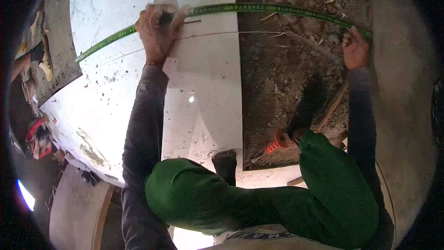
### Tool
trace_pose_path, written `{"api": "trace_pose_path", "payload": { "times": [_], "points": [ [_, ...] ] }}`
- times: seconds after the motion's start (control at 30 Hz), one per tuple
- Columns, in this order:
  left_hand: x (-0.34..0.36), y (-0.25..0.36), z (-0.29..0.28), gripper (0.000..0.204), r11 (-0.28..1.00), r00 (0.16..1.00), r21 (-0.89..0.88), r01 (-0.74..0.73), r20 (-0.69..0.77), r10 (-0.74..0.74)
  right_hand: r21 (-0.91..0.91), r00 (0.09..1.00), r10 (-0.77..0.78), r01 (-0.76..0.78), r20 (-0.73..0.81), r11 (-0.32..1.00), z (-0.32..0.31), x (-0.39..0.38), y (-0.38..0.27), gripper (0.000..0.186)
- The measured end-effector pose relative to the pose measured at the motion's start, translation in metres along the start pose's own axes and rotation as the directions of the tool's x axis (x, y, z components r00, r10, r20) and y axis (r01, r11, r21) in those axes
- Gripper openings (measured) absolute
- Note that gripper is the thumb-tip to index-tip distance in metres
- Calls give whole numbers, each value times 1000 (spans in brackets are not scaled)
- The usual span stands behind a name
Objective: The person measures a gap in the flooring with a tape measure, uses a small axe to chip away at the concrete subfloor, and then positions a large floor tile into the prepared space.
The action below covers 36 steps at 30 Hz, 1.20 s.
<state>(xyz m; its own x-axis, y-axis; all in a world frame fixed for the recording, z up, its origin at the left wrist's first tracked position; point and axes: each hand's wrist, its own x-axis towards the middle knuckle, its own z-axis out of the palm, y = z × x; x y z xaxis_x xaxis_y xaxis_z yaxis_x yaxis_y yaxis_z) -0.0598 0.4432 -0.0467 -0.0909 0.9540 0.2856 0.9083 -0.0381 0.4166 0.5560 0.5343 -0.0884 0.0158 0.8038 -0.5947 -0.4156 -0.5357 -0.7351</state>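
A long green tape measure blade (259,7) stretches in a curve from the white board (203,74) at left, across the rough dirt strip, to the far right. My left hand (159,30) is closed on the blade over the board, fingers curled; a dark patch between thumb and fingers is too unclear to name. At the right end, my right hand (356,51) pinches the blade beside the grey edge. Just right of my left hand lies a thin rusty nail (192,21). Below the blade runs a thin whitish string (231,33), loosely parallel to it.
Between my feet and the dirt (282,65) lies a screwdriver with a red-orange handle (274,146). A wooden stick (330,106) rests near my right knee. A red and black object (39,136) sits at far left, by a curved pale panel (78,208). A smooth grey surface (397,92) borders the right.
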Motion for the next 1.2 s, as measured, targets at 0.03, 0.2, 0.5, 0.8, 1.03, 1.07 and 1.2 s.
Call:
{"api": "trace_pose_path", "payload": {
  "times": [0.03, 0.2, 0.5, 0.8, 1.03, 1.07, 1.2],
  "points": [
    [-2, 1, -2, 34, 1000, 1000, -15, -14, -10, 14, 15, 993, 5, -3, -121, 1000, 8, -2, 1, 63],
    [2, 4, -13, 32, 993, 1000, -117, 23, -9, -24, -164, 980, 3, -36, -197, 986, 52, -17, 12, 58],
    [9, 15, -6, 21, 998, 998, -23, 66, 3, -66, -261, 996, 52, -70, -76, 963, 72, -20, -24, 73],
    [10, 11, -14, 30, 995, 993, 55, 86, 82, -90, -100, 998, 41, -45, -42, 994, 62, -15, -11, 40],
    [14, 35, -19, 29, 985, 985, -52, 166, 44, -164, -60, 998, 42, -45, -42, 997, 38, -5, -7, 58],
    [15, 33, -21, 29, 987, 987, -32, 160, 39, -159, -64, 999, 38, -40, -31, 997, 38, -6, -6, 58],
    [13, 35, -25, 27, 990, 992, -69, 122, -15, -124, -70, 997, 65, -67, -39, 995, 39, -9, -4, 68]
  ]
}}
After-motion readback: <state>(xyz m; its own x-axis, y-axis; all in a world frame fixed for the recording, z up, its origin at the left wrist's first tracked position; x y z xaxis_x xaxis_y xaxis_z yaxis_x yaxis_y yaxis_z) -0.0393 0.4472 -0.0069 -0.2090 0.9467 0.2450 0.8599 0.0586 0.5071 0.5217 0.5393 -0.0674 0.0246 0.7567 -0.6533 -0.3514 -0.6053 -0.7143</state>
